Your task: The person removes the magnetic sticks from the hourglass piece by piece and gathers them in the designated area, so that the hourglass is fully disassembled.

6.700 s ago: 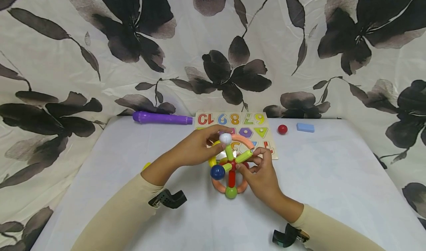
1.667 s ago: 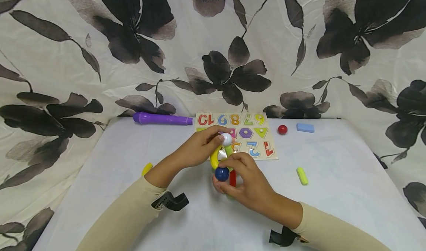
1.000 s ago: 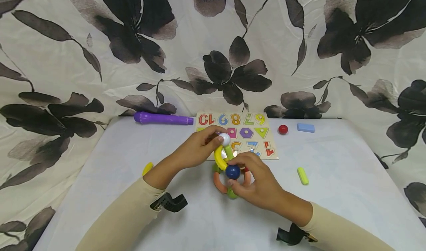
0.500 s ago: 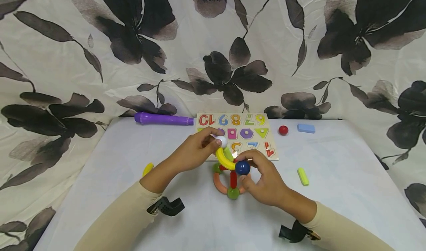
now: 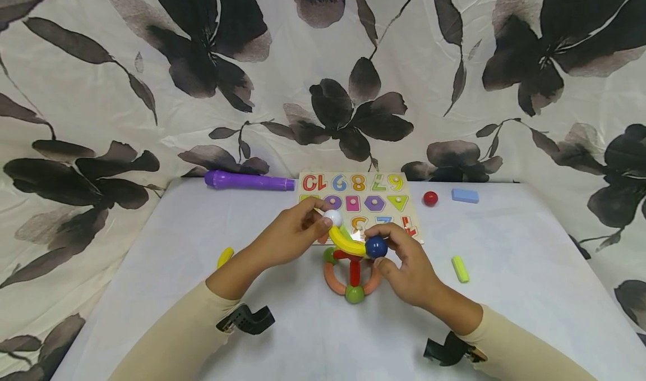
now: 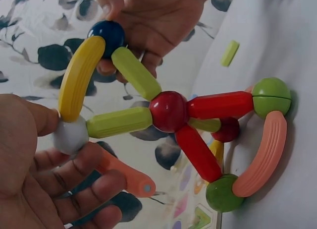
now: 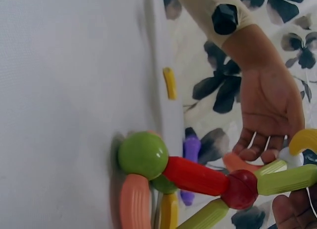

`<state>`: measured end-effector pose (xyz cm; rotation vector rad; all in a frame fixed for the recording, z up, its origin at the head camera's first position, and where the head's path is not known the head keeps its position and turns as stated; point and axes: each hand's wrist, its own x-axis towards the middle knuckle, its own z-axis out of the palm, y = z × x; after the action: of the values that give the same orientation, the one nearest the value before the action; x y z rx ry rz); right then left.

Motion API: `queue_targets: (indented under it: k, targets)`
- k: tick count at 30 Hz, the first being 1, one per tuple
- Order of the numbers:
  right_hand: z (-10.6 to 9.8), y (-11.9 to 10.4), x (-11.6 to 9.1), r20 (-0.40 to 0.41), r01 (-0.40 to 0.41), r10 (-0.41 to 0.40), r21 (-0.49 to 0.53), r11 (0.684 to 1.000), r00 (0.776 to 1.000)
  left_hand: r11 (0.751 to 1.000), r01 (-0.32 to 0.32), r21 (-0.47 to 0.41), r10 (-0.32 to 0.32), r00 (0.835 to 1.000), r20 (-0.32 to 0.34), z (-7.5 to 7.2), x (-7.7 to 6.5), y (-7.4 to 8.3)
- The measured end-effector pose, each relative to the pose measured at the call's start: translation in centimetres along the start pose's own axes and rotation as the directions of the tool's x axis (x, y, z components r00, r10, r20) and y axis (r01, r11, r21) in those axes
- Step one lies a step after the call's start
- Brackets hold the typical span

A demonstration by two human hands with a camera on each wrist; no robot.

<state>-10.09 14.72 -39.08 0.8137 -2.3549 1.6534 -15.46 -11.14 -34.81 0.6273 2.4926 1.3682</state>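
A toy model of magnetic rods and balls (image 5: 355, 271) stands on the table between my hands. Its red centre ball (image 6: 169, 111) joins red rods (image 6: 220, 105) and lime rods (image 6: 119, 122). My left hand (image 5: 289, 232) pinches the white ball (image 5: 333, 218) at the top. The dark blue ball (image 5: 376, 247) is between the thumb and fingers of my right hand (image 5: 411, 269). A yellow curved rod (image 5: 348, 243) bridges these two balls. One lime rod (image 6: 136, 73) reaches the blue ball. From the white ball an orange curved rod (image 6: 129, 174) hangs with its far end free.
Behind the model lies a number-and-shape puzzle board (image 5: 374, 203). A purple toy microphone (image 5: 249, 181) is at back left, a red ball (image 5: 430, 198) and blue block (image 5: 465, 196) at back right. A loose lime rod (image 5: 460, 269) lies right, a yellow piece (image 5: 225, 256) left.
A lime rod has left my right hand and lies on the table at right. My right hand has moved the blue ball rightward, swinging the yellow curved rod. My left hand stays on the white ball.
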Motion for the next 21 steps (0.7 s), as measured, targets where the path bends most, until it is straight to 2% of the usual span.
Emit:
queue_targets:
  k: [12, 21]
  targets:
    - [-0.6, 0.4, 0.2, -0.026, -0.04, 0.042, 0.062, 0.997, 0.999, 0.998, 0.0, 0.056, 0.001, 1.0, -0.021, 0.2, -1.4, 0.5]
    - [-1.0, 0.9, 0.2, -0.045, 0.001, 0.002, 0.069, 0.998, 0.999, 0.996, -0.004, 0.089, 0.006, 1.0, -0.02, 0.4, -2.4, 1.1]
